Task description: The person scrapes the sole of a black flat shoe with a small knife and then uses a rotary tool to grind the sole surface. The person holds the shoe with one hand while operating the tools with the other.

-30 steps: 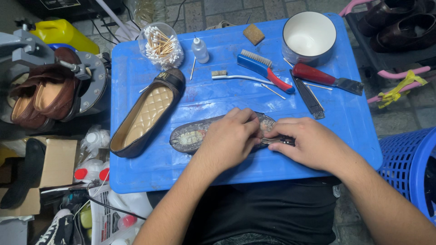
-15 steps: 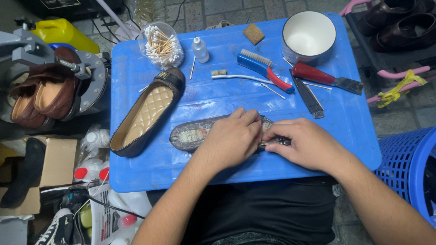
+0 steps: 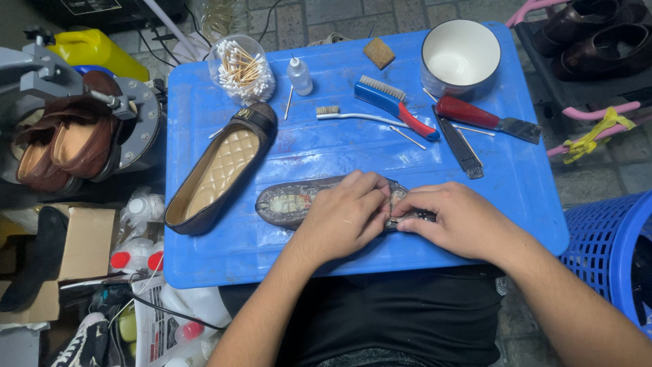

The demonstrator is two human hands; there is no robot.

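Note:
A dark flat shoe [image 3: 293, 202] lies sole-up near the front of the blue table [image 3: 319, 146]. My left hand [image 3: 343, 217] presses down on its middle, fingers curled over it. My right hand [image 3: 456, 217] grips the shoe's toe end, where a dark strip pokes out from under the fingers. The matching shoe [image 3: 221, 170], with a quilted tan insole, lies upright to the left, apart from both hands.
On the far half of the table lie a blue-red brush [image 3: 396, 107], a white toothbrush [image 3: 350, 115], a red-handled scraper [image 3: 485, 119], a white bowl [image 3: 460, 58], a jar of cotton swabs [image 3: 241, 68] and a small bottle [image 3: 299, 76]. A blue basket [image 3: 611, 248] stands right; brown shoes [image 3: 64, 139] left.
My hands have shifted slightly on the sole-up shoe, the fingers of both now meeting closer over its toe end. The shoe has stayed in place.

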